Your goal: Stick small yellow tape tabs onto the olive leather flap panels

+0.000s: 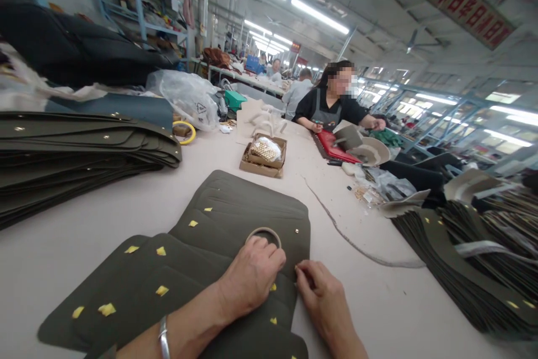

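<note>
Olive-green leather-like panels (252,196) lie overlapped on the table in front of me, dotted with small yellow tape pieces (162,290). My left hand (254,275), with a silver bangle at the wrist, is closed round a thin tan ring that looks like a tape roll (269,231), above the panels. Its lower part is hidden by my fingers. At the right edge of the panels is my right hand (321,292), thumb and fingertips pinched together. What they hold, if anything, is too small to make out. A small metal stud (297,231) shows on the upper panel.
Stacked olive panels stand at left (84,152) and right (466,269). A cardboard box of gold studs (264,152) sits ahead, near a yellow tape roll (185,132) and plastic bag (185,98). A cord (336,224) crosses the table. Opposite, a co-worker (332,101) handles a red piece (334,146).
</note>
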`<state>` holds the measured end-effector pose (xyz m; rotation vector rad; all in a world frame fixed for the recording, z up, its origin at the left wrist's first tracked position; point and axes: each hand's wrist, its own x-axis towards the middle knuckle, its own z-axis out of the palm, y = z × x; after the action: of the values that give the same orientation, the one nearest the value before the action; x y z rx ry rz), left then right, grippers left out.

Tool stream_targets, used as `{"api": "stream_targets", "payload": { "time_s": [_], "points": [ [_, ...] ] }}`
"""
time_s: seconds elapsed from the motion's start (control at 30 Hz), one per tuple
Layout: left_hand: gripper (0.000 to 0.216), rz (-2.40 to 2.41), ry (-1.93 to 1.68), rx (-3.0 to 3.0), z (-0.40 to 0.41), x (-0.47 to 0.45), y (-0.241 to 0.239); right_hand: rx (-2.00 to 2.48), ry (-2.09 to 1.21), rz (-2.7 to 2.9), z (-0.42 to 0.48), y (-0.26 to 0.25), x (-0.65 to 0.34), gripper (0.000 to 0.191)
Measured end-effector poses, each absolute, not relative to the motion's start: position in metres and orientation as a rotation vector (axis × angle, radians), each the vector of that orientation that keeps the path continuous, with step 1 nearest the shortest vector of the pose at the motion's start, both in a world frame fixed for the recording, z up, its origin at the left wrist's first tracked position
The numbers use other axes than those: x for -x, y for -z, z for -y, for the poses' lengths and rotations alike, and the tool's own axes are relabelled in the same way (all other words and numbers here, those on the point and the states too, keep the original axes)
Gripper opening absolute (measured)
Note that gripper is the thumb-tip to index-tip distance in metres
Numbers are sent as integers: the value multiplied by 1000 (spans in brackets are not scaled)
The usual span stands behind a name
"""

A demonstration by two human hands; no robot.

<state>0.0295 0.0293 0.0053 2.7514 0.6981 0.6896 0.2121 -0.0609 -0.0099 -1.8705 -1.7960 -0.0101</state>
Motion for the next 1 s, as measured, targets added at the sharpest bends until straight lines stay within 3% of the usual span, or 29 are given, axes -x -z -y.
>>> {"api": "stream_targets", "payload": {
  "time_s": [0.13,0.43,0.63,1.0],
  "points": [
    [15,-629,-737,-2737,-26,-29,-3,1931,71,1931,58,-1,-207,16],
    [20,-500,-728,-2583,-28,-20,-13,1920,-577,1708,72,-20,-215,19],
    [47,-473,-842,-2576,-36,-19,-11,1628,-433,1513,60,-27,-200,20],
    [47,-451,-846,-2551,-34,-20,2,1325,-6,1864,41,-9,-185,18]
  ]
}}
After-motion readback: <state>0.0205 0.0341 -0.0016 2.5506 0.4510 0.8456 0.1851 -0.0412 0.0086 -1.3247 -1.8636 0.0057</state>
